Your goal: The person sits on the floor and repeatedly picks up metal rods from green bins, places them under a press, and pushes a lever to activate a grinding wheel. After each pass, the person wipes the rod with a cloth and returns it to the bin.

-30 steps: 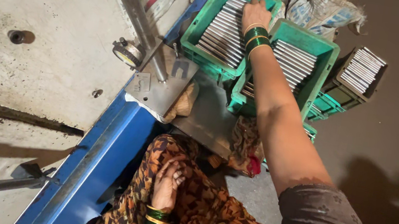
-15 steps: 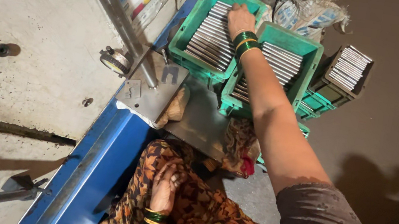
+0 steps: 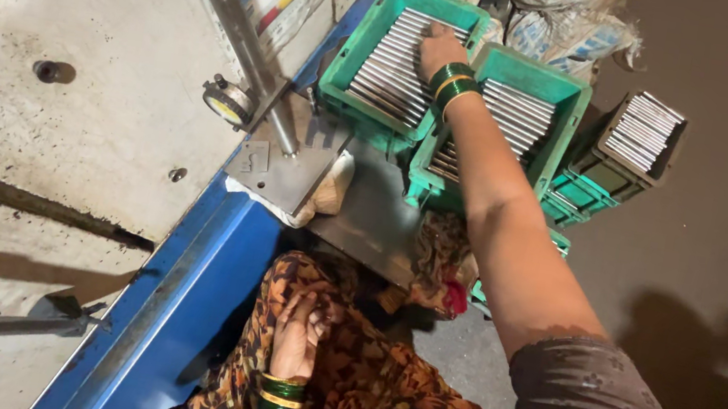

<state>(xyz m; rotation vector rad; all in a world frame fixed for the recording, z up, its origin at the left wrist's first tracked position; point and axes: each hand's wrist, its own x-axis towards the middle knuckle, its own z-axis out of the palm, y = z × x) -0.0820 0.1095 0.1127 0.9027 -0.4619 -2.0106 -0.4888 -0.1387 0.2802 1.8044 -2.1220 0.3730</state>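
Note:
My right hand (image 3: 438, 48) reaches far forward into a green plastic crate (image 3: 353, 66) filled with metal rods (image 3: 394, 70) lying side by side. The hand rests on top of the rods at the crate's far right corner, fingers bent down among them; I cannot see whether they grip a rod. Green and gold bangles (image 3: 452, 85) circle that wrist. My left hand (image 3: 296, 337) lies loosely curled on my lap over orange patterned cloth, holding nothing, with bangles on its wrist too.
A second green crate of rods (image 3: 563, 109) stands to the right, a dark crate of rods (image 3: 624, 171) beyond it. On the left are a grey concrete slab (image 3: 70, 45), a blue machine frame (image 3: 176, 302), a slanted metal post (image 3: 237, 27) with a dial gauge (image 3: 227, 103), and a steel plate (image 3: 291, 174).
The view has drifted a little. My right hand stays on the rods in the same crate and my left hand stays on my lap.

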